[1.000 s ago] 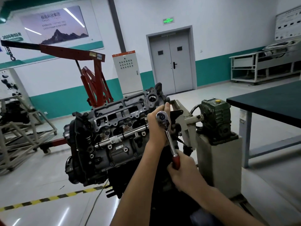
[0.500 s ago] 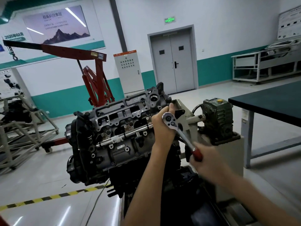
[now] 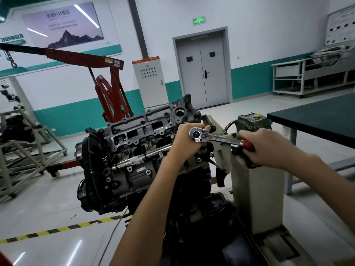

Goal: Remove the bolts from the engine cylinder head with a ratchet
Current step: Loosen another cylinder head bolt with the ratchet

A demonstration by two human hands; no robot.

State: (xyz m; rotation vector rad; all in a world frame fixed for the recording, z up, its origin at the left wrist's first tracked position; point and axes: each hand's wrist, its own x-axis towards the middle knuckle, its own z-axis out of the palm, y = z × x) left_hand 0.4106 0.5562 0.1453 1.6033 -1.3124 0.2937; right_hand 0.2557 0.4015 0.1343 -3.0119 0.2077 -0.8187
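Your right hand [image 3: 269,148] is clenched round the red grip of the chrome steel ratchet [image 3: 221,139]. Your left hand [image 3: 187,141] curls round its round drive end, holding it against the right end of the grey cast-metal engine cylinder head [image 3: 142,131]. The ratchet's long axis runs from that drive end at 9 o'clock out to the grip at 4 o'clock. The bolt is hidden beneath. Any swing, I judge, pivots under your left hand, the nearer one to the bolt.
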